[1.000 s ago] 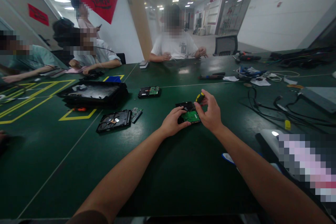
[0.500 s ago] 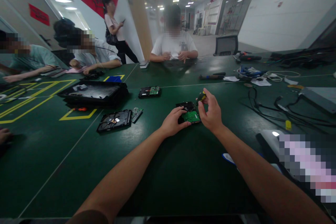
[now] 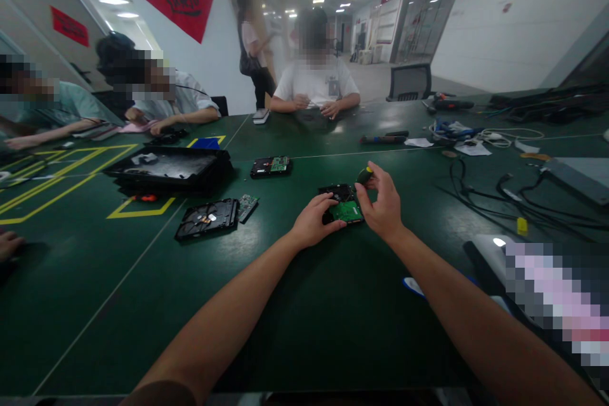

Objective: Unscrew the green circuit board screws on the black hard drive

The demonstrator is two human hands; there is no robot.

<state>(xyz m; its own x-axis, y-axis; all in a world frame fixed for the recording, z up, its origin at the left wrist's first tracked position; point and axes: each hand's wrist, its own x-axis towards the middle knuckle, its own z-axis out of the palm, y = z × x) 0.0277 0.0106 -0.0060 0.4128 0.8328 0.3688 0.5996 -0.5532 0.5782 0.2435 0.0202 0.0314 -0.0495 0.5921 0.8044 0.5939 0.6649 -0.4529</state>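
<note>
A hard drive (image 3: 349, 210) with a green circuit board lies on the table in front of me. My left hand (image 3: 314, 219) is closed around its left side, thumb at the near edge and fingers over the top. Above the drive's right side, my right hand (image 3: 382, 202) pinches a short screwdriver (image 3: 364, 175) with a dark and yellow handle. The handle slants, and its tip points down toward the drive. Whether the tip touches a screw I cannot tell. Left of my hands lie an opened black drive casing (image 3: 208, 219) and a loose circuit board (image 3: 247, 207).
Another hard drive (image 3: 271, 166) lies farther back, near a stack of black trays (image 3: 169, 168). Black cables (image 3: 495, 203), a grey metal box (image 3: 583, 177) and pliers (image 3: 384, 139) are on the right. Across the table a person (image 3: 316, 82) handles something small.
The screwdriver handle has turned a little in my right hand, while my left hand and the drive stay put. In the background a standing person has walked to the right.
</note>
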